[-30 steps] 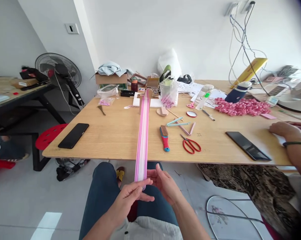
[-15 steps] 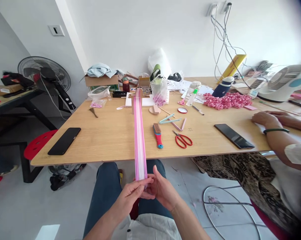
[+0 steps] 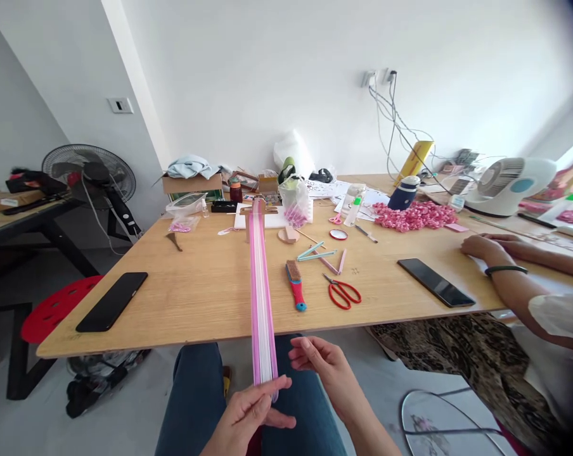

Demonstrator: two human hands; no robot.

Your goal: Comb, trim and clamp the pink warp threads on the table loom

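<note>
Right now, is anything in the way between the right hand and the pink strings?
Nothing visible is in the way. The right hand is open just right of the strings, with only a gap between them. The left hand pinches their near end.

The near end of the pink band (image 3: 260, 297) is lying hidden under the thumb and fingers of the left hand (image 3: 251, 415), which is pinching it, so how that end finishes is not showing. That hand's forearm is running off the bottom edge. At the wooden frame (image 3: 258, 209) the band's far end is showing too small to read its fastening. The right edge is cutting off a seated person's arm (image 3: 515, 285), and the bottom edge the wire hoop (image 3: 450, 411).
</note>
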